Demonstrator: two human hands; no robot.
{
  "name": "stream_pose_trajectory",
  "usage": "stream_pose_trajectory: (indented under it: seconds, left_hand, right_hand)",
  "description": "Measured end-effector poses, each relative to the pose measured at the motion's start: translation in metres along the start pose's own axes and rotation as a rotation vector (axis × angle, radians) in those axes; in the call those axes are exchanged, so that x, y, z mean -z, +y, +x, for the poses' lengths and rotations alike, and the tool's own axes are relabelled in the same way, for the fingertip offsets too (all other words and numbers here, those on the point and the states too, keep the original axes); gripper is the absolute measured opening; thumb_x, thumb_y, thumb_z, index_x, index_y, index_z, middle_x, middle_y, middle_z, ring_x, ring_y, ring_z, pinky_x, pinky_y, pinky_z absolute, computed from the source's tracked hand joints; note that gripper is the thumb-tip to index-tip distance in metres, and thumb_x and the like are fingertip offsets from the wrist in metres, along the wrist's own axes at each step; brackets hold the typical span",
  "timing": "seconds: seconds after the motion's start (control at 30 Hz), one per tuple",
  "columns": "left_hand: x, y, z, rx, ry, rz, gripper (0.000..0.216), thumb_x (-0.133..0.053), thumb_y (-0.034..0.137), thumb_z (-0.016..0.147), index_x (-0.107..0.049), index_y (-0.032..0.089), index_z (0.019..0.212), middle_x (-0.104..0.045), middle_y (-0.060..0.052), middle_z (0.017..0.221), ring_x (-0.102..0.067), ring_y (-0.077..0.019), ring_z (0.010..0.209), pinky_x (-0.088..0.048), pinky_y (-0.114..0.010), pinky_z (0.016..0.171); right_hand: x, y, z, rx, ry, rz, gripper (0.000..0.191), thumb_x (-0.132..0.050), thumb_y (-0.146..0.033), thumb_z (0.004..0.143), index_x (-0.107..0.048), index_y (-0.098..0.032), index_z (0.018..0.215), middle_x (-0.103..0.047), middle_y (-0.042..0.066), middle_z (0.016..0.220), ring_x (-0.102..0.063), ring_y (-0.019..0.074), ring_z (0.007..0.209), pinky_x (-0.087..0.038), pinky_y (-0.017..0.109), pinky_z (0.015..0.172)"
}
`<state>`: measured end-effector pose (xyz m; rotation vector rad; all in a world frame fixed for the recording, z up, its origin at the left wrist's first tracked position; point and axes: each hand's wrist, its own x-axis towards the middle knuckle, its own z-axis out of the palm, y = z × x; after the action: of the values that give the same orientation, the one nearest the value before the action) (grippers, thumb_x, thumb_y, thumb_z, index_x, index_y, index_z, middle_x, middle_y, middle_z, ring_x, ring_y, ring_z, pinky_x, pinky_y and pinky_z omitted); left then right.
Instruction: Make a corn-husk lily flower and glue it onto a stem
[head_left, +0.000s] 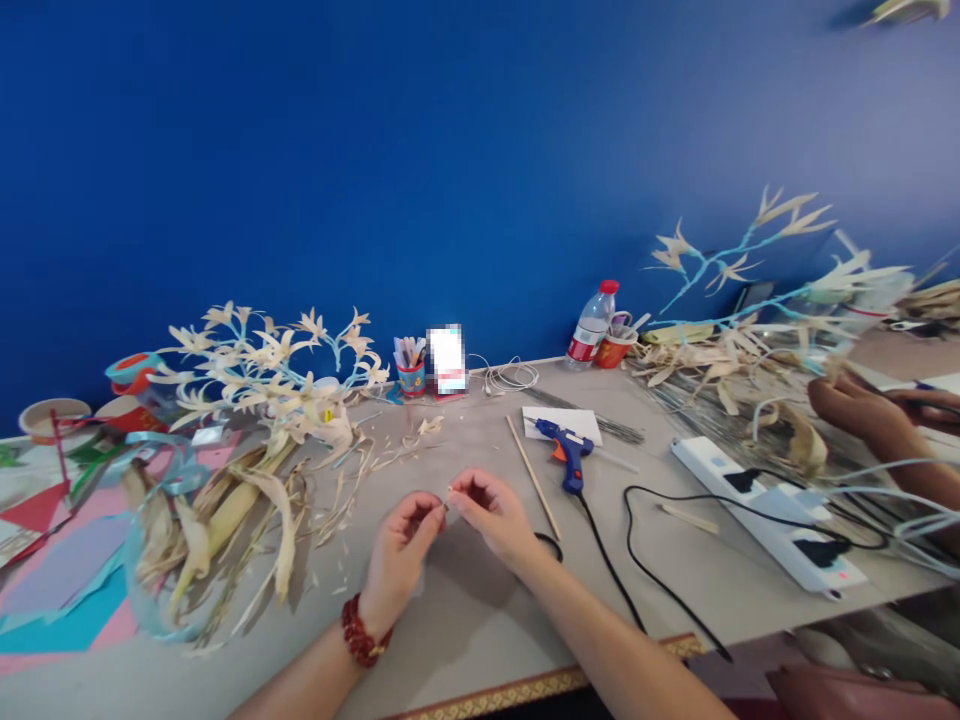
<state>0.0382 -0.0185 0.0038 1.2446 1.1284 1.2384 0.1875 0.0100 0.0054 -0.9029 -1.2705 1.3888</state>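
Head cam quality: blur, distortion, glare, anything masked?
Head view: wide-angle bend curves the table edge; the co-worker's hand at far right is smeared; a pixelated patch sits by the wall; light is soft, no glare, faint shadow under the left hand and right hand; the small pale piece they pinch is too tiny to resolve.

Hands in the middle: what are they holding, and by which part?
The left hand and right hand pinch a small pale piece between their fingertips, one from either side. What it is cannot be told.
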Motion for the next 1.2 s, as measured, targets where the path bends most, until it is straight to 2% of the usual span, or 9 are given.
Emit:
stream_pose_trajectory:
  seconds: [0.17, 0.3, 0.37, 0.43, 0.53, 0.63, 0.8, 0.97, 1.2]
  left_hand:
    - [-0.001, -0.001, 0.0, 0.006, 0.014, -0.071, 0.017, -0.061, 0.034, 0.082, -0.062, 0.018, 0.077, -0.057, 0.0, 0.068, -0.051, -0.014, 0.069, -0.04, -0.025, 0.069]
    - [0.001, -0.004, 0.001, 0.021, 0.062, -0.1, 0.016, -0.062, 0.034, 0.082, -0.062, 0.018, 0.077, -0.056, 0.001, 0.068, -0.051, -0.0134, 0.068, -0.039, -0.024, 0.07]
    - [0.002, -0.004, 0.002, 0.027, 0.082, -0.116, 0.016, -0.063, 0.033, 0.081, -0.062, 0.018, 0.078, -0.056, 0.001, 0.068, -0.051, -0.0131, 0.068, -0.039, -0.024, 0.07]
    - [0.004, -0.004, 0.003, 0.044, 0.099, -0.149, 0.016, -0.065, 0.034, 0.079, -0.063, 0.019, 0.08, -0.057, 0.001, 0.068, -0.051, -0.0131, 0.068, -0.04, -0.024, 0.07]
    - [0.004, -0.005, 0.005, 0.07, 0.12, -0.193, 0.018, -0.067, 0.036, 0.077, -0.063, 0.019, 0.081, -0.057, 0.001, 0.068, -0.052, -0.0135, 0.067, -0.04, -0.025, 0.07]
    - [0.002, -0.006, 0.004, 0.073, 0.113, -0.197, 0.019, -0.068, 0.036, 0.076, -0.063, 0.018, 0.078, -0.057, 0.001, 0.067, -0.051, -0.0129, 0.066, -0.04, -0.025, 0.07]
    - [0.002, -0.006, 0.003, 0.064, 0.086, -0.182, 0.016, -0.067, 0.034, 0.078, -0.063, 0.018, 0.079, -0.057, 0.002, 0.067, -0.051, -0.0121, 0.067, -0.04, -0.024, 0.071]
    - [0.004, -0.005, 0.004, 0.058, 0.097, -0.184, 0.017, -0.068, 0.035, 0.077, -0.063, 0.019, 0.078, -0.057, 0.002, 0.067, -0.052, -0.0123, 0.067, -0.04, -0.024, 0.07]
    - [0.002, -0.005, 0.004, 0.076, 0.089, -0.239, 0.018, -0.069, 0.035, 0.076, -0.063, 0.018, 0.077, -0.057, 0.002, 0.067, -0.052, -0.012, 0.067, -0.04, -0.024, 0.07]
  right_hand:
    - [-0.003, -0.002, 0.001, -0.052, -0.026, -0.043, 0.027, -0.069, -0.043, 0.076, -0.065, -0.018, 0.087, -0.053, -0.003, 0.065, -0.044, 0.0091, 0.054, -0.035, 0.021, 0.049]
    - [0.013, -0.028, -0.002, -0.02, -0.082, -0.258, 0.033, -0.065, -0.042, 0.08, -0.064, -0.021, 0.105, -0.06, 0.001, 0.079, -0.052, 0.0116, 0.06, -0.041, 0.023, 0.053]
    - [0.036, -0.047, -0.006, 0.044, -0.028, -0.489, 0.03, -0.059, -0.043, 0.084, -0.063, -0.023, 0.106, -0.064, 0.003, 0.088, -0.058, 0.015, 0.069, -0.045, 0.025, 0.06]
    - [0.067, -0.06, -0.012, 0.061, 0.158, -0.81, 0.029, -0.051, -0.046, 0.088, -0.063, -0.024, 0.102, -0.066, 0.005, 0.091, -0.061, 0.0184, 0.076, -0.046, 0.028, 0.064]
    - [0.114, -0.06, -0.019, -0.192, 0.474, -1.32, 0.035, -0.05, -0.053, 0.085, -0.062, -0.021, 0.093, -0.067, 0.009, 0.092, -0.064, 0.024, 0.077, -0.044, 0.031, 0.06]
    - [0.143, -0.043, -0.019, -0.394, 0.443, -1.501, 0.043, -0.049, -0.06, 0.082, -0.061, -0.019, 0.087, -0.068, 0.012, 0.093, -0.065, 0.0287, 0.083, -0.044, 0.032, 0.06]
    - [0.157, -0.023, -0.006, -0.485, 0.556, -1.145, 0.031, -0.066, -0.048, 0.067, -0.059, -0.018, 0.066, -0.069, 0.014, 0.079, -0.065, 0.0341, 0.084, -0.044, 0.04, 0.068]
    - [0.168, -0.02, 0.0, -0.407, 0.648, -0.736, 0.025, -0.061, -0.042, 0.068, -0.058, -0.019, 0.062, -0.062, 0.006, 0.05, -0.061, 0.0227, 0.052, -0.045, 0.032, 0.051]
    - [0.165, -0.032, -0.01, -0.079, 0.774, -0.215, 0.037, -0.068, -0.05, 0.061, -0.054, -0.02, 0.077, -0.067, 0.005, 0.075, -0.061, 0.0165, 0.058, -0.052, 0.03, 0.054]
